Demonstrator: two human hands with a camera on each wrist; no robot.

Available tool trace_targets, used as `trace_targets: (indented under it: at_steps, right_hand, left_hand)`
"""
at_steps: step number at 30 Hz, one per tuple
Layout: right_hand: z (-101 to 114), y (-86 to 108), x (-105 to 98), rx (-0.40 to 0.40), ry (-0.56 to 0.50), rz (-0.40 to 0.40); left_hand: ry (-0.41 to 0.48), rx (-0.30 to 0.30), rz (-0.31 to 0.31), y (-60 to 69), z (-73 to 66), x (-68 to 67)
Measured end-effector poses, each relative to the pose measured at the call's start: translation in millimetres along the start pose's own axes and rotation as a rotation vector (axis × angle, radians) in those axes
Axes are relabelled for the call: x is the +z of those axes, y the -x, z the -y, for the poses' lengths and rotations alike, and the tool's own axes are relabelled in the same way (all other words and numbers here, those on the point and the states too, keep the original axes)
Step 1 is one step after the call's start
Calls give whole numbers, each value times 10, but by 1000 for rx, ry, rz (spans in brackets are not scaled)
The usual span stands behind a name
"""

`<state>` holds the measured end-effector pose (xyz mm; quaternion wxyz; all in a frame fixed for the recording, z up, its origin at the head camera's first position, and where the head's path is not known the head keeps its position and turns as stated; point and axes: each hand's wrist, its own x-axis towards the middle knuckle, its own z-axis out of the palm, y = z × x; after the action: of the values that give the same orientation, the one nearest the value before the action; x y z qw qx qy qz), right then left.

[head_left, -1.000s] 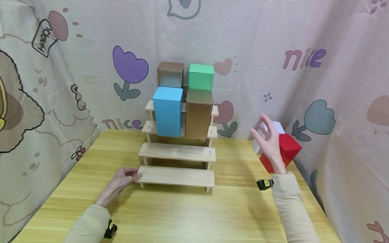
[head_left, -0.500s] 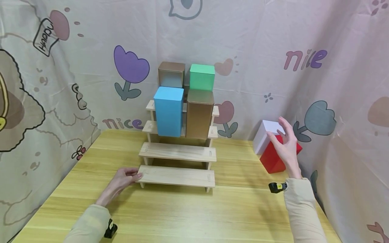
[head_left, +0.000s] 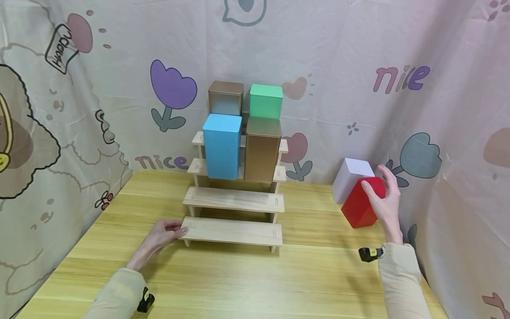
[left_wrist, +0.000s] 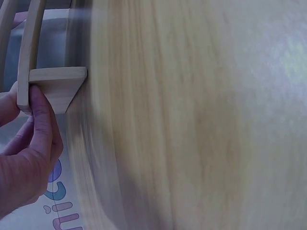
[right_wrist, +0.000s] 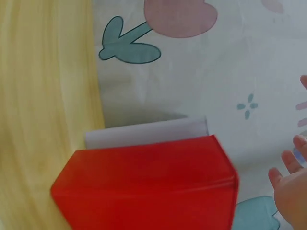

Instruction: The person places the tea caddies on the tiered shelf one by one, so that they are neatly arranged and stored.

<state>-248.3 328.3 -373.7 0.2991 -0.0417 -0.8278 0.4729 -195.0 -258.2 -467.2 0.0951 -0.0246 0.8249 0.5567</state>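
Observation:
A wooden stepped shelf [head_left: 233, 231] stands on the table. My left hand [head_left: 161, 237] pinches the left end of its lowest step, thumb on top and fingers beneath, as the left wrist view shows with the hand [left_wrist: 31, 153] at the step's end [left_wrist: 24, 76]. At the right, my right hand [head_left: 388, 208] is over the near right side of a red box [head_left: 360, 204], thumb and fingers spread apart. In the right wrist view, the fingers [right_wrist: 290, 163] are apart from the red box [right_wrist: 144, 177]. A white box [head_left: 350, 175] stands behind it.
On the upper steps stand a blue box [head_left: 222, 148], a brown box [head_left: 262, 153], another brown box [head_left: 226, 97] and a green box [head_left: 266, 101]. A printed curtain [head_left: 326, 57] hangs behind the table [head_left: 223, 283] and along both sides.
My right hand has moved right and toward me, from over the white and red boxes to the red box's right side. The left hand keeps its hold on the lowest step.

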Motion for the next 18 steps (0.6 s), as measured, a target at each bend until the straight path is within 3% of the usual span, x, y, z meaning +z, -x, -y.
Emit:
trace_targets:
  at_steps: [18]
  right_hand:
    - [-445, 191, 6, 67, 24, -176]
  left_hand:
    - [-12, 3, 8, 4, -10, -1]
